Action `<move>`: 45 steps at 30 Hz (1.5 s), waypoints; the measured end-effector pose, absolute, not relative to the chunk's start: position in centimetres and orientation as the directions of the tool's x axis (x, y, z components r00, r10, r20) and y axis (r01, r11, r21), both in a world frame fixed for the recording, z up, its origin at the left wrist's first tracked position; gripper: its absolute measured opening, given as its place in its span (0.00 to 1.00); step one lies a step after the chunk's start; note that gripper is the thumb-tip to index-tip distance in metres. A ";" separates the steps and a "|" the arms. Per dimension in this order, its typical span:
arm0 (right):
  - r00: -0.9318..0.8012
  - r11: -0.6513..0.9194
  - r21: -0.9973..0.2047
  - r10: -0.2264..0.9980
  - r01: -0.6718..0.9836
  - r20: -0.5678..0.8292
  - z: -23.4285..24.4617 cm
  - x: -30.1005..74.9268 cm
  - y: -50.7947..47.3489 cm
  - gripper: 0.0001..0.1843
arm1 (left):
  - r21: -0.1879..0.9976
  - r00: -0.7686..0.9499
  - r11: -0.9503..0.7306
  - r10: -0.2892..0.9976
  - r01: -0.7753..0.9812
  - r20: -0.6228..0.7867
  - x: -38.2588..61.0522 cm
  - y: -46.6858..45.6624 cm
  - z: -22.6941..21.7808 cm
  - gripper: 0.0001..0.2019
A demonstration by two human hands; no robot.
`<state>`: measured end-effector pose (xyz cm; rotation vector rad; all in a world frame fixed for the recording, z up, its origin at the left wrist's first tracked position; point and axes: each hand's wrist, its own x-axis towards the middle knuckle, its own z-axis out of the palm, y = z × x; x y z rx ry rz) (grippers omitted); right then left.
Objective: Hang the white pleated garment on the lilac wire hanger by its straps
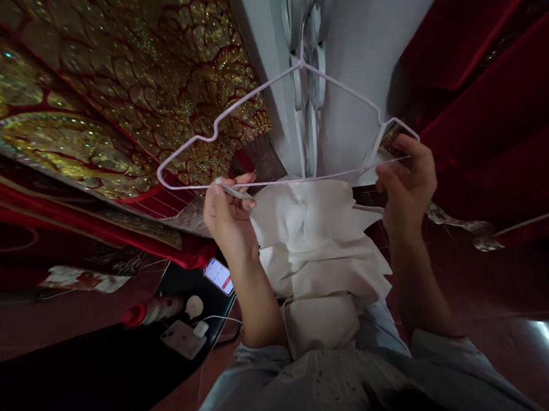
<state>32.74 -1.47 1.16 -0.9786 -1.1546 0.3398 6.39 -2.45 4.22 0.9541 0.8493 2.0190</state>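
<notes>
A pale pink clothes hanger [247, 99] hangs by its hook in front of me. Below its bottom bar is a white ruffled garment [305, 228], spread down along my front. My left hand [230, 218] is closed at the bar's left part, pinching a thin white strap [238, 193] against it. At the hanger's right end, my right hand [408, 179] has its fingers bent around the corner. A pale strip runs from the right notch down towards the garment; whether my right fingers also grip it is unclear.
Gold-sequined red garments [187, 66] hang at left, and dark red cloth [499, 99] at right. A white metal scroll frame [310, 120] stands behind the hanger. On a black bench [79, 385] at lower left lie a lit phone [219, 276], another phone [183, 339] and a red-capped bottle [152, 311].
</notes>
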 end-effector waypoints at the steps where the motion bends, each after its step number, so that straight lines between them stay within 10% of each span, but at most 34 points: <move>1: 0.388 0.503 -0.835 0.740 0.224 0.550 1.7 33.6 -1.2 0.20 | 0.788 -0.457 -0.512 0.823 -0.341 0.337 6.5 -2.3 4.3 0.17; 8: 0.030 0.427 -0.862 0.892 0.273 0.452 7.0 34.6 -1.4 0.08 | 0.786 -0.476 -0.520 0.813 -0.335 0.336 6.3 -1.7 3.9 0.22; 15: 0.575 0.614 -0.756 0.543 0.225 0.612 3.9 35.2 1.5 0.32 | 0.811 -0.423 -0.474 0.849 -0.343 0.317 5.7 -2.1 4.2 0.22; 19: 0.675 0.609 -0.642 0.226 0.465 0.703 1.0 34.6 0.3 0.24 | 0.816 -0.404 -0.455 0.863 -0.356 0.305 5.9 -2.1 4.1 0.23; 22: 0.345 0.609 -0.606 0.501 0.512 0.794 0.9 33.1 -1.4 0.21 | 0.835 -0.377 -0.430 0.878 -0.345 0.296 6.4 -2.3 3.8 0.22; 26: -0.150 0.559 -0.726 0.822 0.401 0.550 2.2 32.1 -2.3 0.22 | 0.851 -0.462 -0.484 0.814 -0.205 0.352 6.4 -2.7 2.5 0.13; 33: -0.038 0.549 -0.722 0.806 0.421 0.591 1.3 33.0 -2.4 0.21 | 0.678 -0.728 -0.708 0.357 0.199 0.585 1.2 -1.6 1.5 0.10; 37: -0.043 0.544 -0.714 0.807 0.440 0.589 0.7 33.2 -2.3 0.24 | 0.727 -0.409 -0.683 0.647 0.064 0.644 -0.5 -0.6 4.6 0.27; 45: -0.039 0.546 -0.678 0.792 0.492 0.609 0.0 32.9 -2.4 0.24 | 0.803 -0.146 -0.563 0.793 0.195 0.591 0.6 0.6 10.0 0.07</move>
